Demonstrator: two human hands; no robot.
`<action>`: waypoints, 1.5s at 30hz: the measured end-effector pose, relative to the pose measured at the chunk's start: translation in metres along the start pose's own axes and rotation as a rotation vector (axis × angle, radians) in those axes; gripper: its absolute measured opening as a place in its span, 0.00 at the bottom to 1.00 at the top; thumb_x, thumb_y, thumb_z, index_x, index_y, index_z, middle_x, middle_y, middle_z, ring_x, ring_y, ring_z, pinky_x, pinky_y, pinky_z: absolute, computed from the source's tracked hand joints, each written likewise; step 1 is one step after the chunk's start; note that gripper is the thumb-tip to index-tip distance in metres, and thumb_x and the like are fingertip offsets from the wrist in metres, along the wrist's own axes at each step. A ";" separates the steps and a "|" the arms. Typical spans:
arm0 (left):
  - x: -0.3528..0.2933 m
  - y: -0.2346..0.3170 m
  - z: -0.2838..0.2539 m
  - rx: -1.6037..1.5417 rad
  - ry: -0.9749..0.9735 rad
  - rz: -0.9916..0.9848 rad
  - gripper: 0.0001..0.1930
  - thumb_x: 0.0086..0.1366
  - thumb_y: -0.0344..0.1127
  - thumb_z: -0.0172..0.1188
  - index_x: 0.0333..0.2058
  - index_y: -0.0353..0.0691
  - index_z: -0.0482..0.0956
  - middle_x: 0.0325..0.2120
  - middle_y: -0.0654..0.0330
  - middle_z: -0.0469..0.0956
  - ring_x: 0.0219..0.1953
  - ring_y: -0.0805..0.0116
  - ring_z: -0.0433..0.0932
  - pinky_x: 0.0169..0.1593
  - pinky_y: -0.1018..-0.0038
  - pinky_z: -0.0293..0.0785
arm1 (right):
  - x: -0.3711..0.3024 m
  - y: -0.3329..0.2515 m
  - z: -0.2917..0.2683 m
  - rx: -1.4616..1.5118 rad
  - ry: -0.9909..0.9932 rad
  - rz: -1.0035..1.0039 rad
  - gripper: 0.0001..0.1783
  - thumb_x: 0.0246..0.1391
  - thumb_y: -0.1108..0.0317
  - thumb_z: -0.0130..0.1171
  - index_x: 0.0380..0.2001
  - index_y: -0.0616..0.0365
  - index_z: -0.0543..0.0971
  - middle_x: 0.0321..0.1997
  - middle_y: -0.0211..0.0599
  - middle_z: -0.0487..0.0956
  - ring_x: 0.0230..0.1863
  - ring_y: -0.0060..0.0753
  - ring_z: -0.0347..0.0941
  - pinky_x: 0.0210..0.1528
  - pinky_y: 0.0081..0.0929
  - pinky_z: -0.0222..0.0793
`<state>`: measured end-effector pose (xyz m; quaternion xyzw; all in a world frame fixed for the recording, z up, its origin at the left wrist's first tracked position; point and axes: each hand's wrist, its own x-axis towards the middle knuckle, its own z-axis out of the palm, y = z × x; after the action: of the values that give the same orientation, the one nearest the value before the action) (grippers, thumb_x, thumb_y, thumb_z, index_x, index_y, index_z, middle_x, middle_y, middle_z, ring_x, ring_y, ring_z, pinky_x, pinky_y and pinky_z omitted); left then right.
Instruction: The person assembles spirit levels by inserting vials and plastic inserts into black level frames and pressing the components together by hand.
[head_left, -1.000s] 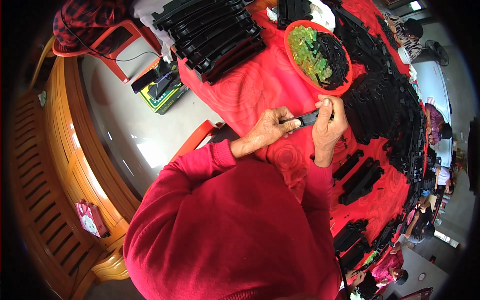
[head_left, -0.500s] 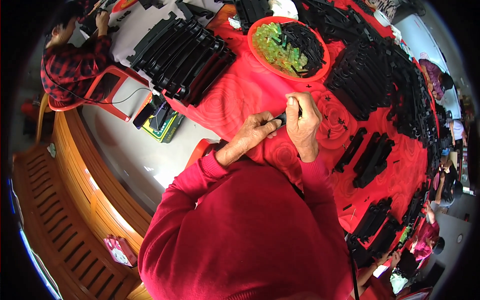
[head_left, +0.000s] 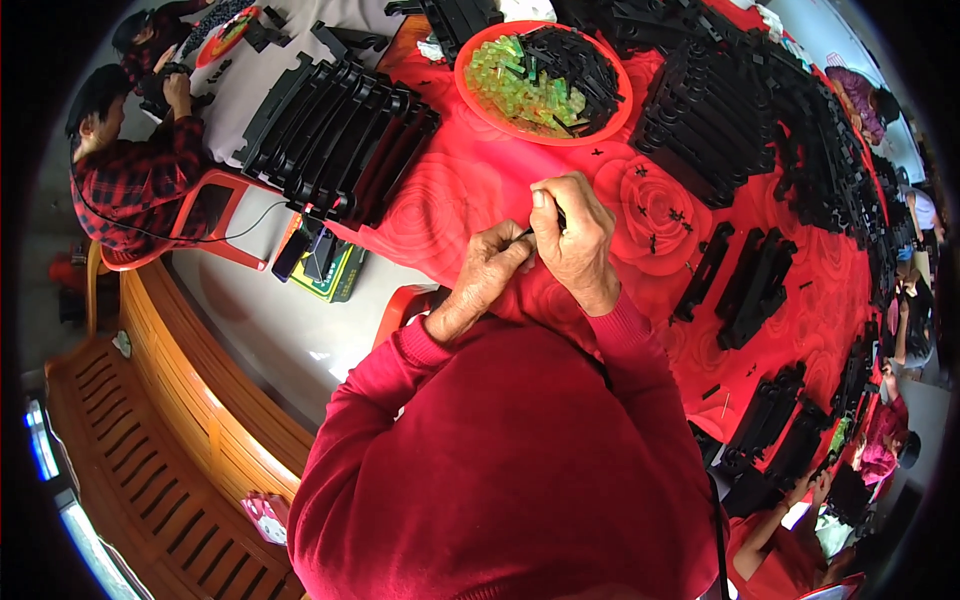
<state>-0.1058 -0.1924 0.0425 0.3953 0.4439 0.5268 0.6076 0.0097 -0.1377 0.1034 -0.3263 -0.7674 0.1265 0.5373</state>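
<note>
Black and slim, a small plastic piece (head_left: 545,222) is pinched between the fingers of my left hand (head_left: 492,268) and right hand (head_left: 575,240), just above the glossy red rose-patterned cloth on the surface (head_left: 440,205). The round red bowl (head_left: 470,85) of green and black bits sits beyond. Since a moment ago my hands have stayed closed together on the piece.

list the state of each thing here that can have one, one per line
left hand: closed, pinching one end of a small black part
right hand: closed on the other end of it
small black part: held above the table, mostly hidden
red bowl: upright, holding green and black pieces
black strips: stacked in a row at the table edge
red chair: occupied by a person in plaid
</note>
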 end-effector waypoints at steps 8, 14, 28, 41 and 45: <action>-0.002 0.006 0.002 0.023 0.052 -0.032 0.07 0.62 0.29 0.53 0.25 0.35 0.72 0.19 0.65 0.72 0.23 0.78 0.68 0.30 0.80 0.65 | -0.003 0.001 0.001 0.037 0.023 0.022 0.01 0.51 0.76 0.54 0.27 0.62 0.73 0.24 0.40 0.73 0.21 0.39 0.71 0.22 0.31 0.66; 0.000 0.005 0.004 0.014 0.048 -0.043 0.08 0.62 0.28 0.52 0.24 0.36 0.72 0.19 0.66 0.72 0.23 0.79 0.66 0.30 0.81 0.63 | -0.004 0.004 0.000 0.040 0.063 0.006 0.01 0.50 0.77 0.54 0.27 0.62 0.73 0.23 0.40 0.72 0.21 0.38 0.71 0.21 0.30 0.65; 0.011 -0.005 0.000 0.180 -0.091 0.000 0.14 0.65 0.41 0.57 0.27 0.35 0.74 0.21 0.65 0.75 0.24 0.79 0.70 0.31 0.82 0.67 | -0.016 0.018 -0.037 0.146 -0.168 0.223 0.13 0.49 0.72 0.58 0.39 0.62 0.72 0.31 0.40 0.72 0.30 0.35 0.73 0.32 0.29 0.69; 0.018 0.000 0.017 0.861 -0.262 -0.024 0.12 0.54 0.38 0.66 0.29 0.34 0.78 0.18 0.52 0.75 0.22 0.65 0.74 0.27 0.66 0.68 | -0.089 0.018 -0.105 -0.583 -0.546 -0.085 0.16 0.46 0.72 0.57 0.41 0.59 0.74 0.42 0.38 0.69 0.29 0.31 0.74 0.28 0.28 0.72; 0.020 -0.001 0.024 0.887 -0.285 0.052 0.10 0.54 0.36 0.65 0.31 0.34 0.80 0.17 0.53 0.75 0.22 0.69 0.74 0.27 0.68 0.69 | -0.096 0.010 -0.099 -0.741 -0.467 -0.024 0.17 0.47 0.72 0.53 0.42 0.62 0.73 0.40 0.40 0.70 0.29 0.29 0.73 0.27 0.26 0.71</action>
<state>-0.0817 -0.1730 0.0458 0.6962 0.5286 0.2415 0.4213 0.1233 -0.2070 0.0656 -0.4508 -0.8655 -0.0933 0.1974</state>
